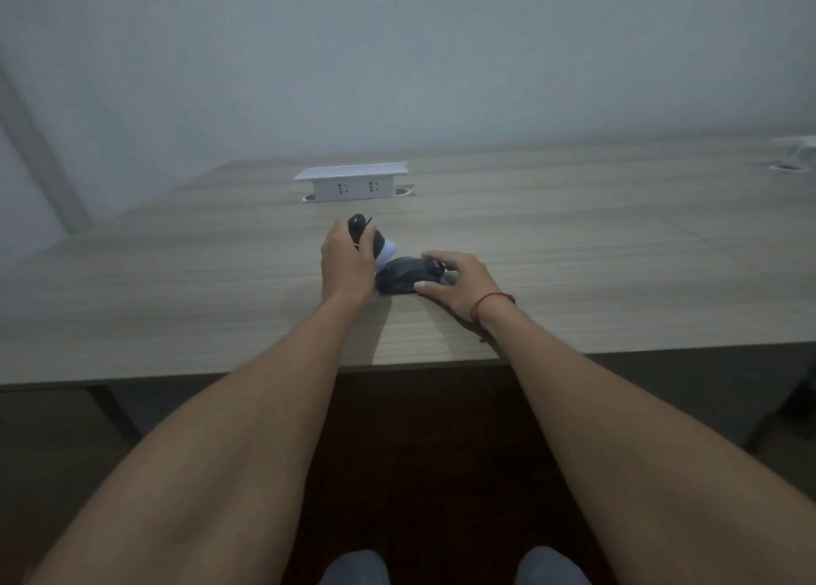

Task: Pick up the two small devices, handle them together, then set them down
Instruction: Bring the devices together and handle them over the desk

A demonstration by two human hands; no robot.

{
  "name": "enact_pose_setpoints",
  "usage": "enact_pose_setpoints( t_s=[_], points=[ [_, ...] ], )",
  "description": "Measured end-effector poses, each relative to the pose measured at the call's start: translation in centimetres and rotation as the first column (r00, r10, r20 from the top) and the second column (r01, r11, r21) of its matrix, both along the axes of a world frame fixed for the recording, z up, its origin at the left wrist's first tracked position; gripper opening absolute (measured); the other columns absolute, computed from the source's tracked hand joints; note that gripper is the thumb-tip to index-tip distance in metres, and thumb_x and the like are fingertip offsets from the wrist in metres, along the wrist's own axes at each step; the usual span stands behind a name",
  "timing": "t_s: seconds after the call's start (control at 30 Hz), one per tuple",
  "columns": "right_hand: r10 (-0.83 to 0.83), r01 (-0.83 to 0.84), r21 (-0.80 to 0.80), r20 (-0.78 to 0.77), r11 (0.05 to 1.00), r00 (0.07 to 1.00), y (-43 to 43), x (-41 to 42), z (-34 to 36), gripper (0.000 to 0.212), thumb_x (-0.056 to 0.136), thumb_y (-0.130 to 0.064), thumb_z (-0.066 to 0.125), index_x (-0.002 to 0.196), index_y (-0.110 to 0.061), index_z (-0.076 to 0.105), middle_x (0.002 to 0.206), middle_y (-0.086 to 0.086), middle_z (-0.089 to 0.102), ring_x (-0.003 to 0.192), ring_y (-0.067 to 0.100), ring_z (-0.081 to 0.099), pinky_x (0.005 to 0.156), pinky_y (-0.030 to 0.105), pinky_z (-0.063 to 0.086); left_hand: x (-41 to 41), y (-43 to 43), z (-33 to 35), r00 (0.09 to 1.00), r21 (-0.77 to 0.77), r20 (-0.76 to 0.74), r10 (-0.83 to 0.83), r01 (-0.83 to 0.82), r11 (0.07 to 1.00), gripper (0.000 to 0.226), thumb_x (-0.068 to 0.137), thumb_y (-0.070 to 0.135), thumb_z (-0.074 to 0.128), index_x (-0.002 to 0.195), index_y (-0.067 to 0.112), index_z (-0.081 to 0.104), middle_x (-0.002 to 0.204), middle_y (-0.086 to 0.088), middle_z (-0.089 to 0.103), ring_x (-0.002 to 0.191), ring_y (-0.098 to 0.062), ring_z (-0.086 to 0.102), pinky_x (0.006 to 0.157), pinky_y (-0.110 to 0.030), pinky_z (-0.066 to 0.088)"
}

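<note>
Just below the centre of the frame, both hands work at the 2 devices on the wooden table [176,284]. The left hand [346,266] is wrapped around an upright dark device [363,231], fingers curled closed on it, its rounded top poking above the knuckles and a pale part showing at its lower right. It looks raised off the surface, though its base is hidden, so I cannot be sure. The right hand [459,282] lies over a low, dark rounded device [399,277], thumb on the near side and fingers over the far side, half-closed on it while it seems to rest on the table.

Judging by this, the step is either the pick-up or the set-down; a single moment does not settle which. The next move calls for a firm hold by the right hand and for keeping the 2 devices from knocking, since they sit just beside each other.

A white socket box [353,184] stands higher in the frame, well apart.
</note>
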State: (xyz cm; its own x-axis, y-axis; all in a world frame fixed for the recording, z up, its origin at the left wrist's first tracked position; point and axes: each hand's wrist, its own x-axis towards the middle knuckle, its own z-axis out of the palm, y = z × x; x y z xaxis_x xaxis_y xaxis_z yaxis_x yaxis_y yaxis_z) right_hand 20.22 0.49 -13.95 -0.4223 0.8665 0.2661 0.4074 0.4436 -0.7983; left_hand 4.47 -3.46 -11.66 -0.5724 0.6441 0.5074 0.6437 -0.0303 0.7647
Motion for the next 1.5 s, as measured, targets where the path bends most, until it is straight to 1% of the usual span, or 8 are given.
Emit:
enact_pose_setpoints(
  t_s=[0.27, 0.4, 0.53, 0.77, 0.9, 1.07, 1.27, 1.5],
  points=[
    [0.007, -0.007, -0.004, 0.005, 1.0, 1.0, 0.1, 0.0, 0.1, 0.052, 0.084, -0.022, 0.07, 0.133, -0.022, 0.052, 0.137, 0.003, 0.052, 0.128, 0.021, 0.045, 0.095, 0.027, 0.034, -0.8, 0.9, 0.2, 1.0, -0.157, 0.001, -0.017, 0.017, 0.987, 0.032, 0.097, 0.032, 0.049, 0.113, 0.005, 0.054, 0.115, -0.017, 0.059, 0.104, -0.032, 0.058, 0.093, -0.047, 0.051],
    [-0.009, 0.009, 0.004, 0.004, 1.0, 1.0, 0.0, 0.0, 0.0, 0.049, 0.085, -0.022, 0.069, 0.132, -0.023, 0.054, 0.137, 0.002, 0.052, 0.128, 0.021, 0.044, 0.096, 0.027, 0.033, -0.5, 0.6, -0.3, 0.997, -0.097, -0.069, 0.025, -0.032, 0.995, 0.028, 0.098, 0.028, 0.048, 0.108, 0.003, 0.054, 0.11, -0.016, 0.06, 0.101, -0.03, 0.057, 0.087, -0.043, 0.05],
    [-0.002, 0.002, -0.002, 0.015, 1.0, 1.0, 0.1, 0.0, 0.1, 0.048, 0.086, -0.022, 0.068, 0.132, -0.023, 0.053, 0.138, 0.003, 0.051, 0.13, 0.021, 0.044, 0.1, 0.029, 0.033, -0.4, 0.6, -1.3, 1.0, -0.091, -0.02, -0.003, 0.001, 0.996, 0.026, 0.098, 0.026, 0.048, 0.107, 0.002, 0.055, 0.11, -0.018, 0.06, 0.101, -0.031, 0.057, 0.084, -0.039, 0.046],
    [-0.054, 0.054, 0.009, 0.113, 0.999, 0.992, 0.3, -0.3, 0.2, 0.062, 0.089, -0.01, 0.059, 0.146, -0.011, 0.034, 0.148, 0.009, 0.041, 0.136, 0.024, 0.038, 0.107, 0.028, 0.029, 0.0, 0.1, -1.3, 0.999, -0.107, -0.035, -0.037, 0.033, 0.994, 0.03, 0.098, 0.029, 0.048, 0.105, 0.001, 0.054, 0.106, -0.018, 0.06, 0.097, -0.031, 0.057, 0.083, -0.04, 0.048],
    [-0.012, 0.019, -0.048, 0.138, 0.999, 0.99, 0.1, 0.0, 0.5, 0.079, 0.078, -0.026, 0.07, 0.145, -0.013, 0.03, 0.146, 0.008, 0.04, 0.13, 0.024, 0.041, 0.098, 0.031, 0.038, 0.3, -0.4, -1.2, 0.997, -0.074, -0.052, -0.054, 0.05, 0.996, 0.03, 0.096, 0.031, 0.049, 0.102, 0.002, 0.057, 0.1, -0.016, 0.062, 0.092, -0.029, 0.059, 0.084, -0.043, 0.052],
    [-0.043, 0.053, -0.085, 0.114, 0.995, 0.993, 0.2, -0.5, 0.2, 0.101, 0.064, -0.052, 0.08, 0.144, -0.016, 0.03, 0.145, 0.006, 0.042, 0.127, 0.026, 0.044, 0.101, 0.039, 0.043, 0.7, -0.6, -0.8, 0.995, -0.067, -0.06, -0.077, 0.073, 0.995, 0.029, 0.095, 0.03, 0.051, 0.099, 0.002, 0.058, 0.095, -0.013, 0.06, 0.088, -0.027, 0.059, 0.079, -0.039, 0.051],
    [-0.083, 0.089, -0.053, 0.091, 0.995, 0.992, 0.7, -0.7, -0.2, 0.097, 0.06, -0.053, 0.081, 0.139, -0.018, 0.037, 0.134, 0.004, 0.05, 0.113, 0.021, 0.05, 0.097, 0.04, 0.047, 1.8, -0.4, 0.9, 0.998, 0.029, 0.047, -0.044, 0.042, 0.999, 0.031, 0.096, 0.029, 0.049, 0.104, 0.001, 0.059, 0.095, -0.008, 0.056, 0.085, -0.018, 0.051, 0.073, -0.027, 0.039],
    [-0.098, 0.102, -0.046, 0.077, 0.994, 0.992, 0.6, -1.0, -0.5, 0.098, 0.059, -0.052, 0.082, 0.139, -0.018, 0.037, 0.137, 0.005, 0.049, 0.12, 0.024, 0.049, 0.099, 0.041, 0.046, 1.3, 0.1, -0.4, 0.996, -0.107, -0.088, -0.03, 0.021, 0.994, 0.032, 0.096, 0.029, 0.05, 0.107, -0.002, 0.056, 0.105, -0.018, 0.061, 0.093, -0.029, 0.059, 0.074, -0.033, 0.045]
  ],
)
